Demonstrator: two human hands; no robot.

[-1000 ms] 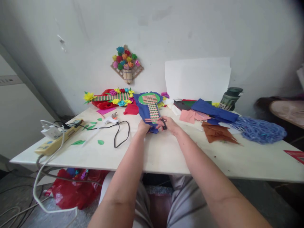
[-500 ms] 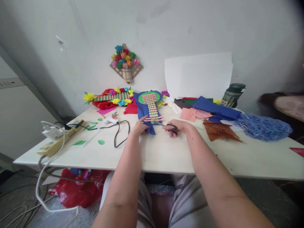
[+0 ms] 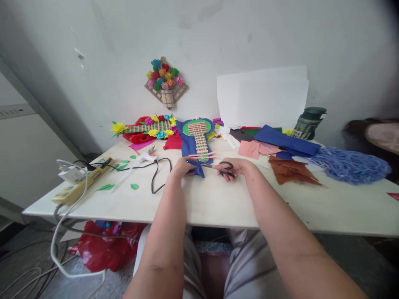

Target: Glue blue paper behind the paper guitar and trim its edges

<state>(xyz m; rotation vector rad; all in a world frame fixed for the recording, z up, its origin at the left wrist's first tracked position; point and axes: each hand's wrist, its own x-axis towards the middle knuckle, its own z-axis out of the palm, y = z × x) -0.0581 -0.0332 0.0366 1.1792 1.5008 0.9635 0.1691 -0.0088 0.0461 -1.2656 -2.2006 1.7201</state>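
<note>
Holding black scissors (image 3: 222,167) in closed fingers, the right hand (image 3: 237,167) points the blades at the blue paper (image 3: 190,152). The left hand (image 3: 181,167) pinches its near edge on the table (image 3: 218,199). The woven sticks (image 3: 200,141) look already glued; trimming the blue border seems unfinished.

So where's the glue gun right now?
The glue gun lies on the table, left of the left hand, between the green paper leaves and the black cord.

matt blue paper (image 3: 190,143), smooth white table (image 3: 218,199)
</note>
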